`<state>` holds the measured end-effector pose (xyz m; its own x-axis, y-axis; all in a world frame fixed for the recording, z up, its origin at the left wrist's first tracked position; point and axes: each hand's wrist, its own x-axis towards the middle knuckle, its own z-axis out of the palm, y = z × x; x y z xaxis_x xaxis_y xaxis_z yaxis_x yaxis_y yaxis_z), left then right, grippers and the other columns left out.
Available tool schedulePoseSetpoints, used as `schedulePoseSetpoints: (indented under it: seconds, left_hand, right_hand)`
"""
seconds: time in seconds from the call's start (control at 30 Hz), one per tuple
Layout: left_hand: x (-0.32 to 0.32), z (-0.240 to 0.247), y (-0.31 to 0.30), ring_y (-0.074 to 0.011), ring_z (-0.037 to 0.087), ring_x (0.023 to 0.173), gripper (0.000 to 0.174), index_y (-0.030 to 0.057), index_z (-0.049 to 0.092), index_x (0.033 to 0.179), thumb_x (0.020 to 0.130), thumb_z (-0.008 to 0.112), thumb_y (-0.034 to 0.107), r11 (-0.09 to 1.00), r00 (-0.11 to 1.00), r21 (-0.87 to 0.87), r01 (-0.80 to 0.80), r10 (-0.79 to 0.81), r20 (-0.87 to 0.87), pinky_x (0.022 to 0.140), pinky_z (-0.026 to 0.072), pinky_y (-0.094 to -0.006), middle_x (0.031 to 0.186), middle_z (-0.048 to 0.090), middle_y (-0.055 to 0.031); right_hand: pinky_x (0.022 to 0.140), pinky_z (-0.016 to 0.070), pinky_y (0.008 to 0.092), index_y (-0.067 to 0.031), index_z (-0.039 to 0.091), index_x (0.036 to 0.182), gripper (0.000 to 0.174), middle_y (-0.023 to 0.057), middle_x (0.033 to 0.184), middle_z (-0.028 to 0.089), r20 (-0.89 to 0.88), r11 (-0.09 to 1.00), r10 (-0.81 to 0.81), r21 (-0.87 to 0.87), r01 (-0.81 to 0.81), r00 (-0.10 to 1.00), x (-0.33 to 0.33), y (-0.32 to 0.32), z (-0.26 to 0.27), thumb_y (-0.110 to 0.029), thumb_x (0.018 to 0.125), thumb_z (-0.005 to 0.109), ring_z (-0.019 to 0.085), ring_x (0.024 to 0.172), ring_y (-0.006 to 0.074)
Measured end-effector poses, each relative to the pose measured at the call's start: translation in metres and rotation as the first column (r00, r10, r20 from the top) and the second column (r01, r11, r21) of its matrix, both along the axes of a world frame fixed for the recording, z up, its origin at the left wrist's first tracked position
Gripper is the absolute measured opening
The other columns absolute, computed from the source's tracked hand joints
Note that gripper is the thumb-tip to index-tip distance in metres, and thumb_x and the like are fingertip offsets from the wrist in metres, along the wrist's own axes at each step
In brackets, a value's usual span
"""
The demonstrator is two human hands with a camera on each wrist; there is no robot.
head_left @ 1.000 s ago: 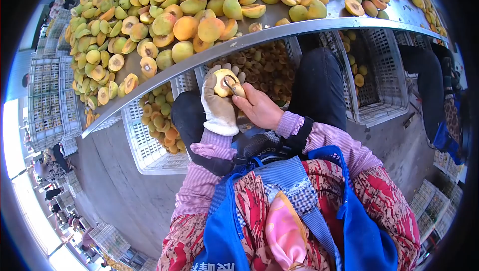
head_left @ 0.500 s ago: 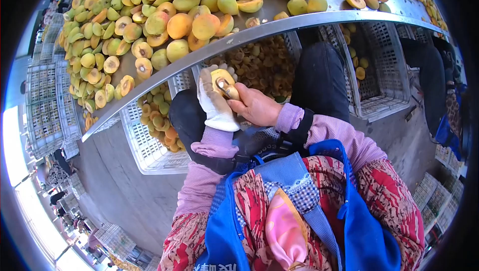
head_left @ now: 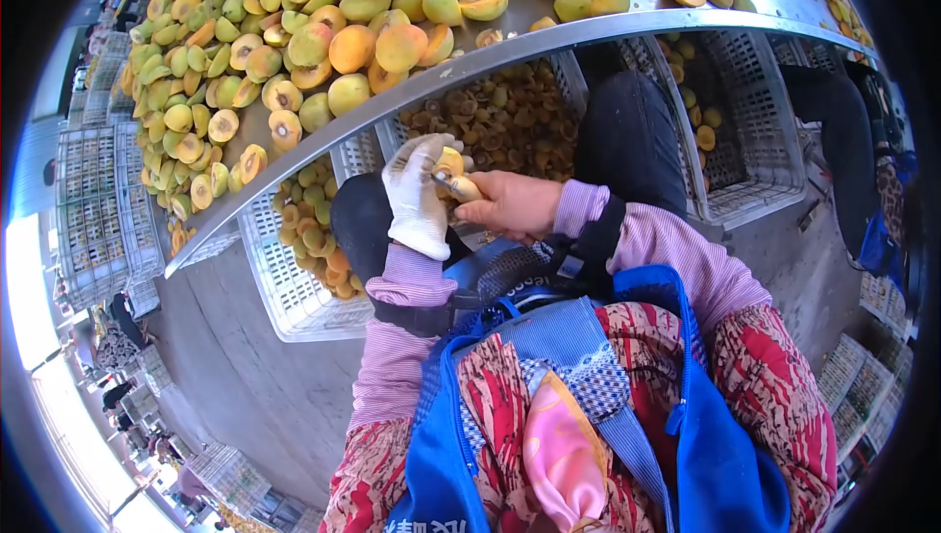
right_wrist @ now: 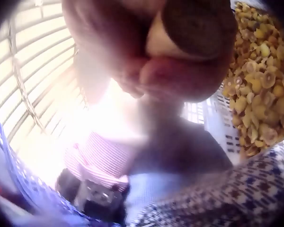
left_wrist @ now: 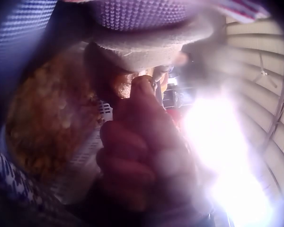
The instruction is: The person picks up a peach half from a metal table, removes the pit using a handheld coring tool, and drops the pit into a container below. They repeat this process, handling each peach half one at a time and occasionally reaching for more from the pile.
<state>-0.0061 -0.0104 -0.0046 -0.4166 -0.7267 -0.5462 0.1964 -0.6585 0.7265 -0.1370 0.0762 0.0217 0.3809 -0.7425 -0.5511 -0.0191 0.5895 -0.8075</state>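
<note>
Looks like the pitting/coring step, mid-cut: left hand (head_left: 417, 195), gloved, grip closed around a cut fruit (head_left: 451, 161), palm behind it. Right hand (head_left: 520, 203), bare, grip closed firmly on the wooden handle of a small tool (head_left: 463, 186), its metal end at the fruit's face; can't tell how deep, the contact is partly hidden. Fruit is off the bench (head_left: 549, 40), held between the knees above a crate of fruit pieces (head_left: 515, 119). Next move, my read: left keeps the fruit steady, right turns the tool through, blade clear of the left fingers.
</note>
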Motion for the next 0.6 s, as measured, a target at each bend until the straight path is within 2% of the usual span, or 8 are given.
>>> schedulePoseSetpoints:
  seconds: [0.07,0.23,0.3,0.37,0.43,0.47,0.57,0.6]
  left_hand:
    - [0.001,0.008,0.002,-0.0225,0.062,0.071,0.021,-0.0027,0.060,0.089,0.081,0.059,0.016,0.862,0.985,-0.482,0.158,-0.107,0.132,0.066,0.0511,-0.0324,0.084,0.063,-0.0141]
    - [0.007,0.015,0.007,-0.0163,0.061,0.069,0.014,-0.0043,0.062,0.086,0.080,0.060,0.009,0.828,0.976,-0.517,0.216,-0.197,0.093,0.067,0.0499,-0.0278,0.079,0.064,-0.0097]
    - [0.010,0.018,0.004,-0.0159,0.061,0.069,0.012,-0.0043,0.062,0.086,0.077,0.062,0.005,0.886,0.942,-0.358,0.294,-0.332,-0.048,0.067,0.0496,-0.0268,0.080,0.063,-0.0103]
    - [0.012,0.025,0.014,-0.0159,0.061,0.069,0.012,-0.0034,0.063,0.085,0.075,0.064,0.003,0.919,0.942,-0.282,0.277,-0.317,-0.108,0.066,0.0496,-0.0269,0.079,0.063,-0.0101]
    - [0.009,0.024,0.018,-0.0172,0.062,0.072,0.017,-0.0037,0.062,0.086,0.079,0.061,0.012,0.719,0.933,-0.598,0.355,-0.238,0.269,0.067,0.0496,-0.0284,0.082,0.064,-0.0107]
    - [0.008,0.027,0.017,-0.0172,0.062,0.072,0.017,-0.0037,0.062,0.086,0.079,0.061,0.012,0.718,0.935,-0.601,0.352,-0.233,0.269,0.067,0.0496,-0.0284,0.082,0.064,-0.0107]
    - [0.009,0.038,0.013,-0.0176,0.062,0.073,0.019,-0.0027,0.062,0.086,0.080,0.062,0.015,0.801,0.909,-0.432,0.414,-0.386,0.156,0.068,0.0498,-0.0287,0.085,0.064,-0.0105]
    - [0.011,0.039,0.012,-0.0198,0.062,0.075,0.025,-0.0018,0.061,0.088,0.080,0.062,0.022,0.846,0.906,-0.385,0.369,-0.420,-0.055,0.068,0.0504,-0.0294,0.083,0.063,-0.0116]
  right_hand:
    - [0.037,0.0355,0.0238,-0.0073,0.045,0.099,0.024,-0.0012,0.058,0.041,0.086,0.996,-0.023,0.090,0.015,0.996,-0.001,0.003,0.002,-0.029,0.089,0.048,0.040,0.042,0.0080]
    - [0.033,0.0312,0.0190,-0.0105,0.045,0.092,0.020,-0.0057,0.055,0.035,0.231,0.976,0.016,0.207,-0.065,0.973,-0.007,0.009,0.007,-0.031,0.090,0.048,0.033,0.038,0.0031]
    - [0.032,0.0306,0.0186,-0.0115,0.045,0.090,0.020,-0.0064,0.054,0.034,0.286,0.968,-0.001,0.241,-0.071,0.958,-0.010,0.012,0.012,-0.031,0.091,0.048,0.032,0.037,0.0024]
    - [0.031,0.0300,0.0181,-0.0124,0.045,0.087,0.020,-0.0072,0.053,0.033,0.352,0.956,-0.020,0.282,-0.086,0.936,-0.008,0.017,0.010,-0.032,0.091,0.048,0.031,0.037,0.0018]
    - [0.030,0.0289,0.0175,-0.0140,0.044,0.082,0.021,-0.0083,0.051,0.031,0.497,0.952,-0.035,0.279,-0.122,0.867,-0.007,0.019,0.006,-0.032,0.092,0.047,0.030,0.036,0.0006]
    - [0.030,0.0271,0.0165,-0.0141,0.044,0.081,0.022,-0.0088,0.051,0.030,0.449,0.958,-0.057,0.276,-0.077,0.892,-0.004,0.023,0.007,-0.032,0.092,0.046,0.029,0.037,-0.0002]
    - [0.030,0.0252,0.0156,-0.0139,0.044,0.080,0.023,-0.0087,0.051,0.030,0.513,0.949,-0.085,0.303,-0.087,0.854,-0.006,0.026,0.012,-0.033,0.093,0.045,0.027,0.037,-0.0006]
    - [0.030,0.0233,0.0151,-0.0135,0.044,0.081,0.023,-0.0085,0.051,0.029,0.580,0.948,-0.112,0.306,-0.088,0.807,-0.006,0.027,0.013,-0.034,0.093,0.044,0.026,0.037,-0.0006]
